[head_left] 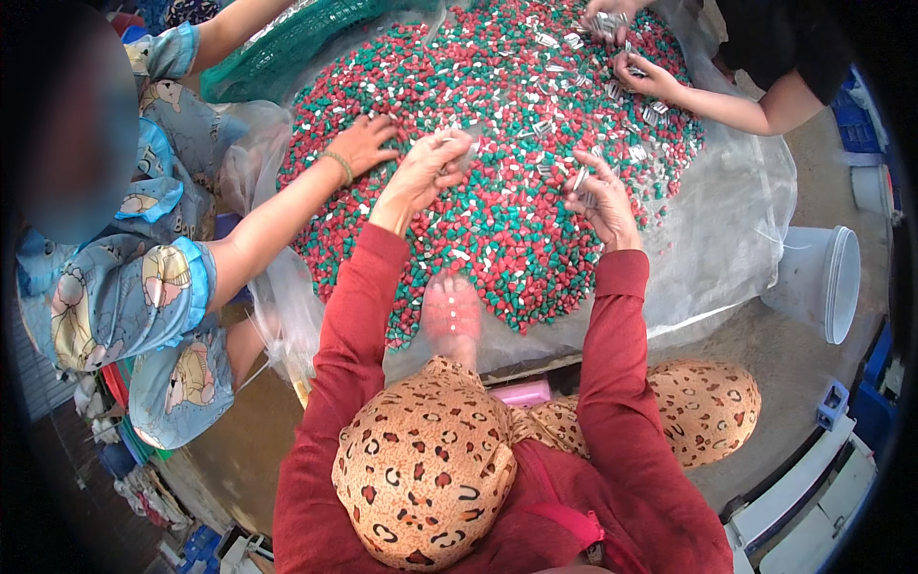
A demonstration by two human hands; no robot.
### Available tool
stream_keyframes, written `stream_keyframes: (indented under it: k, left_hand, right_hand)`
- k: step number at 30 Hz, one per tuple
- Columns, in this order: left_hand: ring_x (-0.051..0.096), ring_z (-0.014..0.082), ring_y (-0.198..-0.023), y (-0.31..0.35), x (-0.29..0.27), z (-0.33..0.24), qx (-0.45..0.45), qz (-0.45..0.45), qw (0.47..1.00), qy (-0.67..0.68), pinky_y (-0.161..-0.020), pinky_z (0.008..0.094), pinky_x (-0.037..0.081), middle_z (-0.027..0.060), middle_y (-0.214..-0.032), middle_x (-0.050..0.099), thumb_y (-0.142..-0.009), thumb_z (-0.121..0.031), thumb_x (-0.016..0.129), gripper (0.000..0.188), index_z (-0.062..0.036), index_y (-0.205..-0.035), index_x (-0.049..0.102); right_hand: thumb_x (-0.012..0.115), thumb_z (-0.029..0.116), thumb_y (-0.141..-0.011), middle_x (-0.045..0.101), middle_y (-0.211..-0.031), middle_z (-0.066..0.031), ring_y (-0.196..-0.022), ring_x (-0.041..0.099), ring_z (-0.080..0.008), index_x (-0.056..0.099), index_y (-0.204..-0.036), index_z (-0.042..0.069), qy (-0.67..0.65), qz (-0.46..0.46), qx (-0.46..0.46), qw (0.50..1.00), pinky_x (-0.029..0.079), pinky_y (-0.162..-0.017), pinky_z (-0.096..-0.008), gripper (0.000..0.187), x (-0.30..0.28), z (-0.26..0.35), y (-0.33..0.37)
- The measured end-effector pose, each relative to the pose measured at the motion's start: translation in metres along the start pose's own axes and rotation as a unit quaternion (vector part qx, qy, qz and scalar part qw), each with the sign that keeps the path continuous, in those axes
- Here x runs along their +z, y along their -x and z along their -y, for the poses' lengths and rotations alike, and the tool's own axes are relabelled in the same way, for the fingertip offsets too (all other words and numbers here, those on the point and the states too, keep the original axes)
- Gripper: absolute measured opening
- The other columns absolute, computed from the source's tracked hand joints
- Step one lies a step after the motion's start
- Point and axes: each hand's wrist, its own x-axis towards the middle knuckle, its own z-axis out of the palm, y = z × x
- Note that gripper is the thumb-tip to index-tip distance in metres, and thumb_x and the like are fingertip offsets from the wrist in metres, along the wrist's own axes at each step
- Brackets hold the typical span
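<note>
Recording a large translucent sheet (732, 225), creased and spread beneath the work. Noted on it a broad heap of small red, green and white pieces (516, 244), lying thickly below and between both hands. Observed at left a co-worker in blue patterned clothing (124, 311), with one hand (360, 145) spread at the heap, near the left hand (421, 180). Sighted a green mesh basket (244, 78) at the far left of the heap and a translucent bucket (808, 282) beside the sheet at right. Identified a foot in pink footwear (451, 311) at the near edge. Found the left hand over the heap, narrowed, with fingertips pinched on a pale object (467, 143); cannot tell its exact kind. Found the right hand (606, 209) half-curled, holding a slim pale piece (580, 179) by thumb and fingers.
</note>
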Motion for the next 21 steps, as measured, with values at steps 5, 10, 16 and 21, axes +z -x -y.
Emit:
stream_keyframes:
  k: [5,10,16,21]
  left_hand:
    - [0.054,0.0120,-0.068,0.007,-0.002,-0.003,0.000,0.017,0.968,0.252,-0.036,0.0161,0.038,0.0090,-0.091,0.057,-0.091,-0.025,0.051,0.026,-0.0012,-0.102,0.053]
    - [0.059,0.0113,-0.063,-0.024,0.014,-0.019,-0.058,-0.058,0.988,0.132,-0.042,0.0168,0.043,0.0043,-0.087,0.061,-0.089,-0.024,0.056,0.026,-0.0045,-0.106,0.057]
    - [0.063,0.0254,-0.078,-0.119,0.024,0.015,0.135,0.000,0.724,-0.676,-0.066,0.0383,0.050,0.0133,-0.083,0.065,-0.078,-0.025,0.067,0.024,-0.0024,-0.086,0.066]
    - [0.064,0.0343,-0.081,-0.138,0.040,0.035,0.075,-0.033,0.607,-0.791,-0.075,0.0435,0.050,0.0191,-0.083,0.065,-0.079,-0.028,0.064,0.026,-0.0031,-0.085,0.067]
  right_hand:
    - [0.060,0.009,-0.072,0.058,-0.079,-0.0046,-0.066,0.056,-0.0117,0.055,-0.115,0.011,0.376,0.049,0.027,0.925,0.051,-0.057,-0.0286,0.043,0.010,-0.002,-0.028]
    - [0.064,0.024,-0.079,0.065,-0.090,-0.0137,-0.080,0.063,-0.0276,0.057,-0.110,0.009,0.656,-0.062,-0.131,0.740,0.048,-0.070,-0.0394,0.036,0.009,-0.040,-0.050]
    - [0.053,0.024,-0.091,0.055,-0.072,0.0000,-0.060,0.056,-0.0115,0.057,-0.113,0.011,-0.018,-0.097,-0.053,0.994,0.045,-0.047,-0.0246,0.026,0.008,-0.027,-0.023]
    - [0.050,0.015,-0.091,0.057,-0.082,-0.0014,-0.065,0.058,-0.0132,0.055,-0.116,0.007,-0.054,-0.132,-0.001,0.990,0.050,-0.051,-0.0273,0.026,0.010,-0.033,0.004]
